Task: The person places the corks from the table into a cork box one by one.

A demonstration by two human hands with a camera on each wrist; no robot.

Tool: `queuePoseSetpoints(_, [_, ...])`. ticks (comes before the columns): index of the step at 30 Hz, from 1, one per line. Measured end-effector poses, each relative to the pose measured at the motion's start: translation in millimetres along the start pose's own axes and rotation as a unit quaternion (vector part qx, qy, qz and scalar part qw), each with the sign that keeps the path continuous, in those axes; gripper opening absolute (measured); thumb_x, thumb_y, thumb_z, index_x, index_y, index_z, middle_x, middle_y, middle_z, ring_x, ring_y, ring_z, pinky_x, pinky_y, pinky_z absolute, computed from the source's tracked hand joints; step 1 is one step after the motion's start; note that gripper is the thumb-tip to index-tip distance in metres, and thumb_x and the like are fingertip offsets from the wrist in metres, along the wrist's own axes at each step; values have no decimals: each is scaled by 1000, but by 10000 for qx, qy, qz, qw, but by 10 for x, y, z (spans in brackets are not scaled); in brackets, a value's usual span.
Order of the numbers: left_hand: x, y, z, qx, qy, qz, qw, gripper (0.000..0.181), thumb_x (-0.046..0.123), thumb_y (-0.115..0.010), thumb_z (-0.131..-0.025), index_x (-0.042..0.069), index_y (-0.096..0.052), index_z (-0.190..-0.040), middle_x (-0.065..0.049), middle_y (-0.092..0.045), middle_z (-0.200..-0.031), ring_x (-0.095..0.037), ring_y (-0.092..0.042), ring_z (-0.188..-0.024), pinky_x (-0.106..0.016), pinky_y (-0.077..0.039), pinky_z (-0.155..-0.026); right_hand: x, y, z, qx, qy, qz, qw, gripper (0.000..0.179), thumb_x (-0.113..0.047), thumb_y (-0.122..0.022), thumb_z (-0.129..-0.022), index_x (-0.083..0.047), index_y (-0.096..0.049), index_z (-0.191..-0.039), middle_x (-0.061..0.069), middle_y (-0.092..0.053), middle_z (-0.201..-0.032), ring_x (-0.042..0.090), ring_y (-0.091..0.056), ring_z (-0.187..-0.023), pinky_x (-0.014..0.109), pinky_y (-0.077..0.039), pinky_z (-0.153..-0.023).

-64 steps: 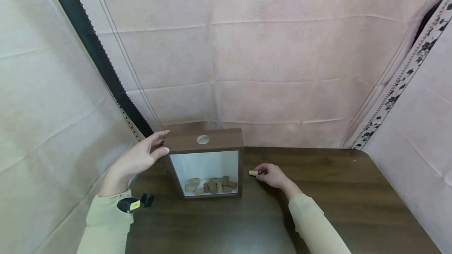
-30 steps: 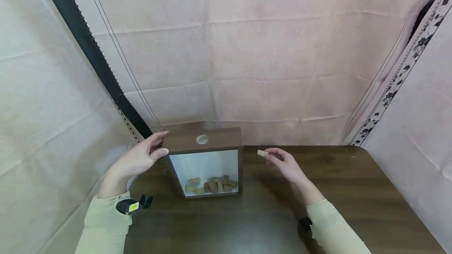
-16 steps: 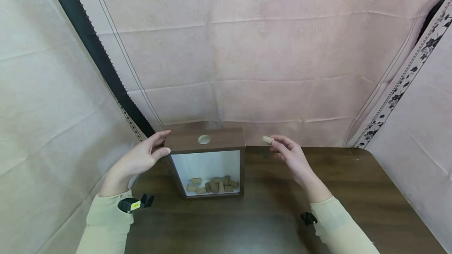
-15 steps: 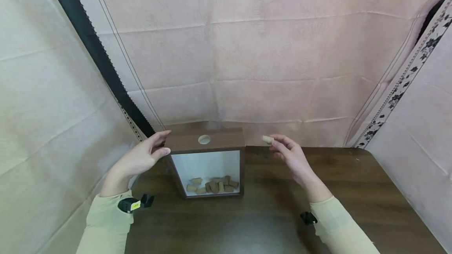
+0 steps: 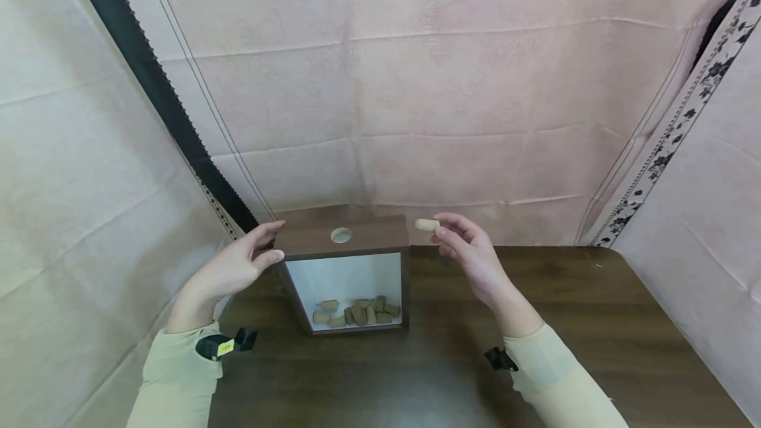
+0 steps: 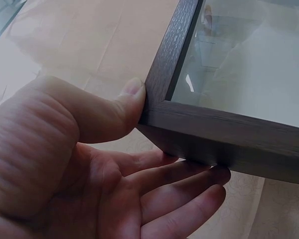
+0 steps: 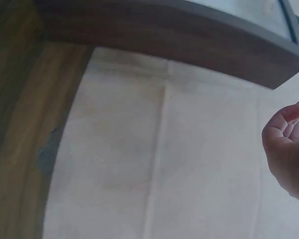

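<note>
In the head view, a brown wooden box (image 5: 380,233) with a round hole (image 5: 341,235) in its top and a clear front stands on the table. Several corks (image 5: 359,314) lie inside at the bottom. My left hand (image 5: 234,273) touches the box's upper left corner; in the left wrist view its fingers look fairly straight, with the thumb (image 6: 132,102) against the frame. To the right of the box top, my right hand (image 5: 472,253) pinches a pale cork (image 5: 427,224) between thumb and fingers, raised off the table. In the right wrist view the cork is out of sight.
The dark wooden table (image 5: 440,375) extends in front and to the right of the box. Pale cloth (image 5: 446,104) hangs right behind the box, with more cloth at both sides. Black straps with devices (image 5: 217,346) sit on both wrists.
My right hand has lifted the cork from beside the box's lower right, swung it slightly right, then moved left toward the box top. My left hand stays at the corner.
</note>
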State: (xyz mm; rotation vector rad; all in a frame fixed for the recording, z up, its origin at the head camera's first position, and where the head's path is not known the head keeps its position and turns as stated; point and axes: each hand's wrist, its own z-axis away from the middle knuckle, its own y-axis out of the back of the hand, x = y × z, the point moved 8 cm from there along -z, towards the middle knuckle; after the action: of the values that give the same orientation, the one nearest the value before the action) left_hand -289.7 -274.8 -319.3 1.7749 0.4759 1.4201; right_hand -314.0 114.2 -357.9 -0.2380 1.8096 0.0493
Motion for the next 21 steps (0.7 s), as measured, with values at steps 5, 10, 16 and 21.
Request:
queuePoseSetpoints(5, [13, 3, 8, 14, 7, -21, 10000, 71, 27, -59, -112, 1, -24, -168, -32, -29, -169, -55, -34, -151, -73, -33, -116, -179, -239, -59, -91, 253, -127, 9996, 30, -17, -64, -109, -2, -65, -135, 3, -69, -118, 22, -66, -107, 33, -58, -90])
queuePoseSetpoints(10, [26, -5, 17, 19, 6, 22, 10000, 70, 26, -58, -112, 1, -24, -168, -32, -28, -169, -55, -33, -151, -72, -33, -117, -343, -545, -106, -398, 548, 152, 9976, 29, -16, -66, -108, -3, -68, -134, 14, -69, -120, 28, -66, -108, 33, -59, -89])
queuePoseSetpoints(16, [11, -11, 11, 24, 1, 45, 10000, 69, 25, -58, -113, 2, -25, -168, -31, -27, -170, -55, -32, -152, -72, -33, -117, -443, -864, -155, -743, 803, 374, 9933, 30, -11, -71, -105, -2, -68, -133, 14, -69, -119, 31, -68, -104, 35, -62, -88])
queuePoseSetpoints(21, [-10, -9, 5, 19, -3, 42, 10000, 70, 25, -59, -112, 2, -24, -168, -31, -27, -170, -55, -32, -151, -73, -33, -116, -510, -1051, -228, -863, 1008, 935, 9867, 28, -20, -74, -103, -12, -73, -129, 5, -72, -116, 31, -70, -102, 41, -62, -86])
